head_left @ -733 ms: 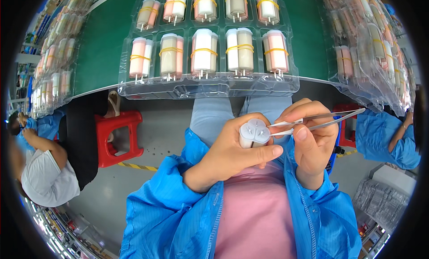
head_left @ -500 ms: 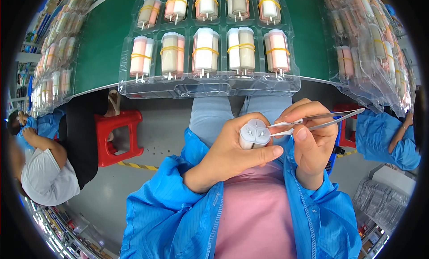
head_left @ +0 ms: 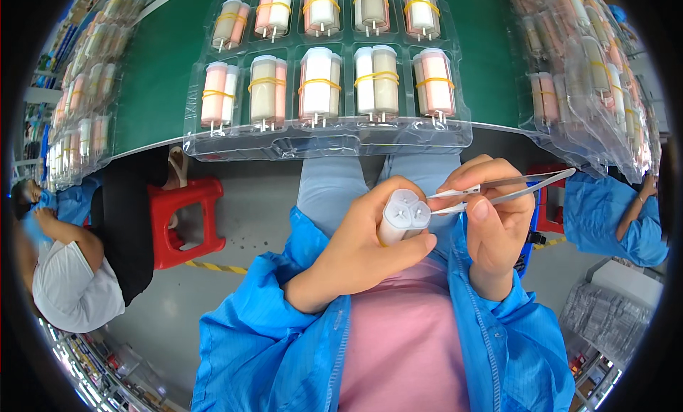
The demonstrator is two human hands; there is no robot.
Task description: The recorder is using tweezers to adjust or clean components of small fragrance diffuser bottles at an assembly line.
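Tube bundle (head_left: 405, 216) was kinda half-hidden, left hand (head_left: 363, 248) fingers curled round it, right hand (head_left: 498, 227) pinching tweezers (head_left: 535, 188) on its right.

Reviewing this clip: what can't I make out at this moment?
All in the head view:
- Lower part of the capped bundle: hidden by the left hand around it.
- Whether the tips of the tweezers in the right hand touch the bundle: too small to tell.
- Far end of the clear tray: cut off by the top edge.
- Details of the stacked trays at right: blurred and crowded near the fisheye rim.
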